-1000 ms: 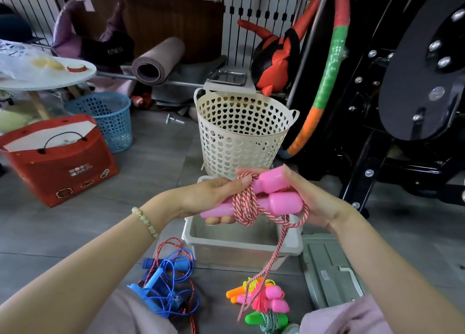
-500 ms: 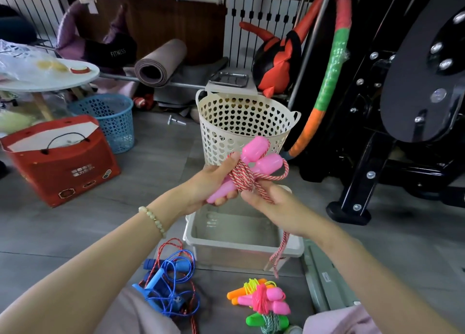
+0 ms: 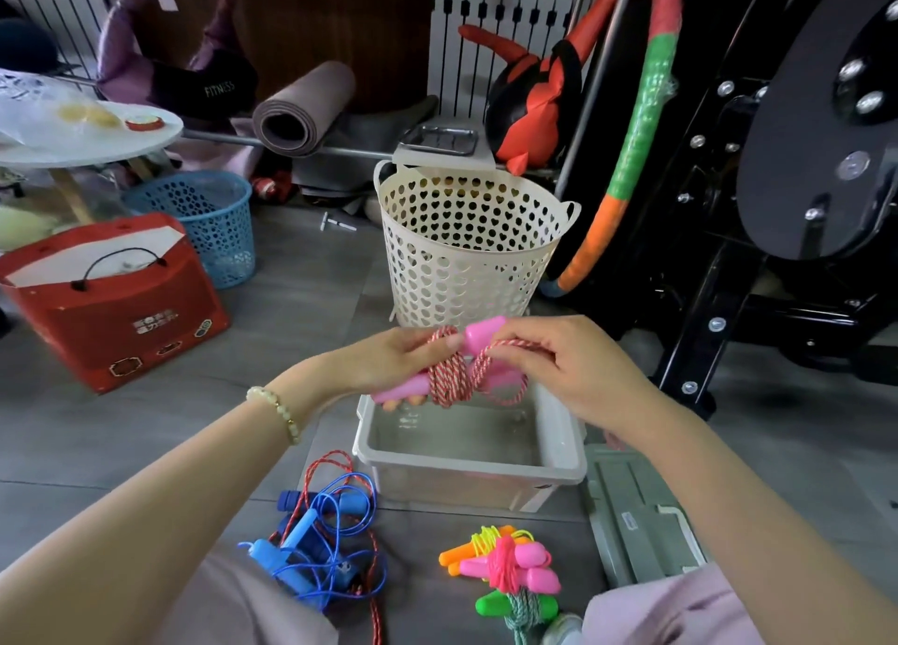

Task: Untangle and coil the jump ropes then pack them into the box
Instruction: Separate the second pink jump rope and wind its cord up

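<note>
Step in hand, by my reading: finishing the coil on one rope. The left hand (image 3: 384, 367) has its grip closed round the pink-handled jump rope with red-and-white twisted cord (image 3: 449, 377), both handles held together and several turns of cord bunched round their middle. The right hand (image 3: 563, 372), at 3 o'clock of the left, has a narrow pinching grip on a loose loop of the same cord; where the free end runs I cannot tell. The bundle is held in the air directly over the clear rectangular plastic box (image 3: 466, 472), which sits on the floor with no rope visible inside. At 7 o'clock of the box lies a tangled heap of blue-handled ropes with blue and red cords (image 3: 316, 542), not yet sorted. At 6 o'clock lies a tied bundle of orange, pink and green handled ropes (image 3: 510, 566), apparently coiled but not packed. A grey plastic lid (image 3: 636, 518) lies at 4 o'clock; a cream perforated plastic basket (image 3: 466, 255) stands at 12 o'clock. Next move, as judged: tuck or cinch the loop so the turns hold, then lower the bundle into the box. Risk: slack turns slipping off the handle ends.
</note>
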`<control>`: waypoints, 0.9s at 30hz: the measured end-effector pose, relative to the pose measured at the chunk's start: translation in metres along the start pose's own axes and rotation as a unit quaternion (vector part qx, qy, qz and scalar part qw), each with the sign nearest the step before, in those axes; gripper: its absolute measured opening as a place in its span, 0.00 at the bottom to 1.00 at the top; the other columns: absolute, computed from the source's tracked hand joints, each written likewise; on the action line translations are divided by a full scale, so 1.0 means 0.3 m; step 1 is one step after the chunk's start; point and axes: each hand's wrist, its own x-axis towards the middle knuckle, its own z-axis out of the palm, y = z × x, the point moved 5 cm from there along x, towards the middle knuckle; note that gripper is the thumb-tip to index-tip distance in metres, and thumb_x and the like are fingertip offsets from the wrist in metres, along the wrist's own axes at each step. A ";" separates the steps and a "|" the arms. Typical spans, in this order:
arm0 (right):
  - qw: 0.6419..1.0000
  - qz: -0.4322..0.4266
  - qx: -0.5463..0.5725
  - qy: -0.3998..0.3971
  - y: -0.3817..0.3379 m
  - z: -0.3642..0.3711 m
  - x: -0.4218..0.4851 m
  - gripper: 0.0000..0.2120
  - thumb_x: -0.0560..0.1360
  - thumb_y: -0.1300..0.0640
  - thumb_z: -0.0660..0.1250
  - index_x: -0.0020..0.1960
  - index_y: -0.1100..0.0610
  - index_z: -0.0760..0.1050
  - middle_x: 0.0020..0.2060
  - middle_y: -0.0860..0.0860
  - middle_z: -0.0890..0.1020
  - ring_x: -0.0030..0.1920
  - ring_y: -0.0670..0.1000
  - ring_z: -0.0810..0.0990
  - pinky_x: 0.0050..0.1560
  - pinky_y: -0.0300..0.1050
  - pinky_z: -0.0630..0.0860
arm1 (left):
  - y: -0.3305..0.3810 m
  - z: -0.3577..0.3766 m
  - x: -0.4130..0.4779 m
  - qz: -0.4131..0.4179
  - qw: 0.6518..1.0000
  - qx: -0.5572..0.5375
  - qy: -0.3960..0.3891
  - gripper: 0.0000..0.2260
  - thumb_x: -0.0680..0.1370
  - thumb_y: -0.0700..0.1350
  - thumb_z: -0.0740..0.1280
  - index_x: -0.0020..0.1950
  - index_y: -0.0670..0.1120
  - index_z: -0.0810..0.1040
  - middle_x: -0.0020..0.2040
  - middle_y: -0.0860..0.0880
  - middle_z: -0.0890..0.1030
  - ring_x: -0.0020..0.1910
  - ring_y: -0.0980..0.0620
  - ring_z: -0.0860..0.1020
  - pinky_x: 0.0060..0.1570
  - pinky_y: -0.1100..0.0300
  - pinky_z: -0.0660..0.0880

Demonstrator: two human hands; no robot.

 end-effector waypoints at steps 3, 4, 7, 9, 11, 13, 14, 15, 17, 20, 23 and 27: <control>0.998 0.016 0.056 0.016 0.029 -0.014 0.008 0.07 0.73 0.47 0.64 0.43 0.47 0.80 0.35 0.39 0.80 0.38 0.41 0.78 0.42 0.45 0.74 | 0.033 0.055 -0.022 0.026 0.997 0.031 -0.060 0.17 0.74 0.63 0.55 0.51 0.53 0.73 0.30 0.49 0.77 0.22 0.56 0.73 0.25 0.63 0.71; 0.997 0.020 0.067 0.014 0.030 -0.011 0.009 0.05 0.73 0.48 0.65 0.42 0.47 0.80 0.35 0.39 0.81 0.38 0.41 0.79 0.43 0.45 0.75 | 0.041 0.063 -0.027 0.036 0.996 0.042 -0.070 0.15 0.75 0.62 0.55 0.50 0.54 0.72 0.29 0.51 0.77 0.23 0.56 0.74 0.26 0.62 0.72; 0.997 0.025 0.068 -0.016 0.022 0.027 0.012 0.04 0.72 0.49 0.67 0.41 0.48 0.79 0.35 0.43 0.82 0.38 0.43 0.79 0.43 0.47 0.75 | 0.041 0.080 -0.042 0.042 0.992 0.066 -0.098 0.09 0.77 0.60 0.59 0.48 0.55 0.72 0.31 0.53 0.80 0.29 0.54 0.78 0.30 0.59 0.76; 0.996 0.024 0.078 -0.039 0.016 0.058 0.011 0.05 0.72 0.50 0.69 0.40 0.51 0.79 0.36 0.46 0.82 0.38 0.44 0.78 0.42 0.47 0.73 | 0.030 0.092 -0.050 0.048 0.988 0.094 -0.109 0.12 0.75 0.65 0.62 0.49 0.58 0.73 0.39 0.50 0.83 0.36 0.49 0.82 0.39 0.52 0.80; 0.991 0.029 0.122 -0.048 0.013 0.072 0.011 0.04 0.73 0.54 0.70 0.40 0.53 0.78 0.36 0.47 0.81 0.38 0.44 0.77 0.43 0.43 0.73 | 0.032 0.096 -0.057 0.055 0.986 0.131 -0.092 0.16 0.72 0.68 0.62 0.50 0.59 0.74 0.45 0.46 0.83 0.40 0.48 0.83 0.45 0.52 0.80; 0.985 0.041 0.162 -0.047 0.019 0.079 0.013 0.03 0.73 0.57 0.70 0.40 0.53 0.78 0.36 0.47 0.81 0.38 0.41 0.76 0.42 0.38 0.72 | 0.036 0.093 -0.061 0.038 0.989 0.128 -0.063 0.19 0.73 0.65 0.64 0.52 0.52 0.76 0.42 0.39 0.83 0.34 0.48 0.81 0.38 0.55 0.80; 0.982 0.048 0.178 -0.050 0.021 0.085 0.015 0.03 0.73 0.57 0.70 0.40 0.53 0.78 0.36 0.46 0.81 0.38 0.40 0.76 0.42 0.36 0.71 | 0.035 0.091 -0.063 0.031 0.990 0.126 -0.050 0.19 0.74 0.64 0.65 0.52 0.49 0.76 0.40 0.38 0.82 0.31 0.48 0.80 0.34 0.57 0.79; 0.978 0.055 0.196 -0.055 0.021 0.092 0.018 0.03 0.73 0.58 0.70 0.40 0.53 0.78 0.36 0.45 0.80 0.38 0.39 0.76 0.42 0.34 0.71 | 0.036 0.089 -0.065 0.032 0.990 0.131 -0.036 0.19 0.74 0.63 0.65 0.49 0.48 0.76 0.38 0.38 0.82 0.30 0.48 0.79 0.32 0.59 0.77; 0.961 0.071 0.255 -0.075 0.015 0.102 0.021 0.02 0.73 0.60 0.70 0.42 0.54 0.78 0.37 0.43 0.81 0.41 0.39 0.78 0.46 0.32 0.71 | 0.044 0.084 -0.072 0.043 0.990 0.135 -0.023 0.14 0.74 0.62 0.66 0.43 0.51 0.76 0.36 0.39 0.81 0.29 0.48 0.78 0.30 0.62 0.74; 0.906 0.105 0.393 -0.116 0.001 0.105 0.013 0.06 0.74 0.64 0.66 0.48 0.58 0.81 0.43 0.45 0.85 0.45 0.42 0.81 0.45 0.33 0.75 | 0.063 0.071 -0.088 0.069 0.994 0.070 -0.039 0.11 0.75 0.58 0.68 0.42 0.52 0.76 0.29 0.44 0.78 0.26 0.52 0.74 0.29 0.62 0.72; 0.828 0.144 0.518 -0.162 -0.027 0.112 0.000 0.12 0.73 0.52 0.65 0.50 0.56 0.82 0.45 0.50 0.84 0.41 0.45 0.82 0.39 0.36 0.77 | 0.085 0.058 -0.105 0.100 0.994 -0.008 -0.051 0.18 0.72 0.60 0.67 0.48 0.46 0.78 0.30 0.43 0.78 0.25 0.51 0.73 0.27 0.62 0.71; 0.843 0.113 0.508 -0.136 -0.042 0.109 0.003 0.31 0.67 0.27 0.57 0.58 0.45 0.79 0.58 0.46 0.81 0.55 0.47 0.80 0.53 0.42 0.76 | 0.107 0.021 -0.120 0.118 0.987 -0.111 -0.024 0.13 0.77 0.52 0.66 0.36 0.47 0.77 0.24 0.47 0.76 0.20 0.56 0.71 0.22 0.67 0.69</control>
